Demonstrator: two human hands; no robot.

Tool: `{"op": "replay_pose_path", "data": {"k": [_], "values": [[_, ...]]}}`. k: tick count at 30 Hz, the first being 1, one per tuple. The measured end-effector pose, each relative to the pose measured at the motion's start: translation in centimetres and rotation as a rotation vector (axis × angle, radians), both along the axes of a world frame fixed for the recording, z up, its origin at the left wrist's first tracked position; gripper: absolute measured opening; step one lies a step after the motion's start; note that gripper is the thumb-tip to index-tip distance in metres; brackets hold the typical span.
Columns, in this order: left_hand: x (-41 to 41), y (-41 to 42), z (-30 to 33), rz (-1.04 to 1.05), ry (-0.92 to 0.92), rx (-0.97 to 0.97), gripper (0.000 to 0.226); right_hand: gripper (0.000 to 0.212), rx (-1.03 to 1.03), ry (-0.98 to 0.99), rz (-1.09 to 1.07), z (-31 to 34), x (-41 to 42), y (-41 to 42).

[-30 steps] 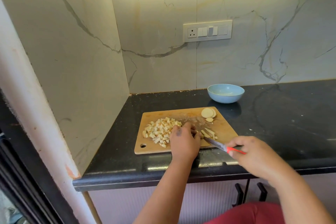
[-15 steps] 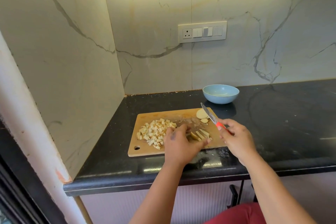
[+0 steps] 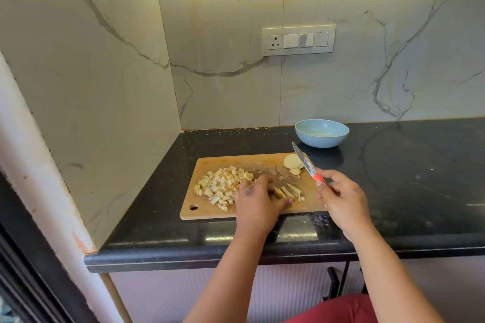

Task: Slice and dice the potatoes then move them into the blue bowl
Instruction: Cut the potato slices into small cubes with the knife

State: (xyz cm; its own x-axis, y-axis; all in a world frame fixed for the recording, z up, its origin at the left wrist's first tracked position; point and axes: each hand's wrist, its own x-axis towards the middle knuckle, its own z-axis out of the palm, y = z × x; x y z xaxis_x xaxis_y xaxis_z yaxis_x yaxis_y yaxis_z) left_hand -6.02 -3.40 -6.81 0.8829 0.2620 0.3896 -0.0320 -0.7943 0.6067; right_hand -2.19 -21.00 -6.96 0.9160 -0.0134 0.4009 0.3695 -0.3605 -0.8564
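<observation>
A wooden cutting board (image 3: 210, 211) lies on the black counter. A heap of diced potato (image 3: 221, 186) covers its left half. Several potato strips (image 3: 288, 191) lie near the front right, and my left hand (image 3: 256, 203) rests fingers-down on their left ends. Round potato slices (image 3: 291, 161) sit at the board's far right corner. My right hand (image 3: 341, 198) grips a red-handled knife (image 3: 305, 164), blade raised and pointing away over the slices. The empty blue bowl (image 3: 321, 136) stands behind the board.
The black counter (image 3: 406, 178) stretches to the right. Marble walls close the left side and back, with a switch panel (image 3: 298, 40) above the bowl. Cabinet handles (image 3: 333, 280) hang below the counter's front edge.
The knife has lifted off the board and swung from lying across the strips to pointing away, above the slices. My left hand stays on the strips.
</observation>
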Motion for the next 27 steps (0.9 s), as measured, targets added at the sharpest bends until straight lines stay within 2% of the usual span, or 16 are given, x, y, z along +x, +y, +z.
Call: {"op": "replay_pose_path", "data": {"k": [5, 10, 12, 18, 23, 25, 27], "values": [[0.6, 0.1, -0.1, 0.038, 0.029, 0.071, 0.053, 0.018, -0.007, -0.012, 0.017, 0.1, -0.2, 0.1], [0.6, -0.8, 0.0, 0.049, 0.032, 0.168, 0.073, 0.019, 0.017, -0.010, 0.016, -0.1, 0.0, 0.0], [0.8, -1.0, 0.2, 0.044, 0.052, 0.196, 0.070, 0.020, 0.016, -0.014, 0.019, 0.0, -0.1, -0.1], [1.6, -0.6, 0.5, 0.053, 0.117, 0.187, 0.062, 0.021, 0.028, 0.004, 0.020, 0.1, -0.1, 0.1], [1.6, -1.5, 0.8, 0.022, 0.049, 0.183, 0.077, 0.021, 0.025, -0.002, 0.016, 0.2, -0.2, 0.0], [1.2, -2.0, 1.2, 0.010, 0.115, 0.244, 0.081, 0.021, 0.026, -0.004, 0.015, 0.2, -0.2, -0.1], [1.2, -2.3, 1.4, 0.006, 0.162, 0.282, 0.074, 0.021, 0.034, 0.002, 0.018, 0.2, -0.2, -0.1]]}}
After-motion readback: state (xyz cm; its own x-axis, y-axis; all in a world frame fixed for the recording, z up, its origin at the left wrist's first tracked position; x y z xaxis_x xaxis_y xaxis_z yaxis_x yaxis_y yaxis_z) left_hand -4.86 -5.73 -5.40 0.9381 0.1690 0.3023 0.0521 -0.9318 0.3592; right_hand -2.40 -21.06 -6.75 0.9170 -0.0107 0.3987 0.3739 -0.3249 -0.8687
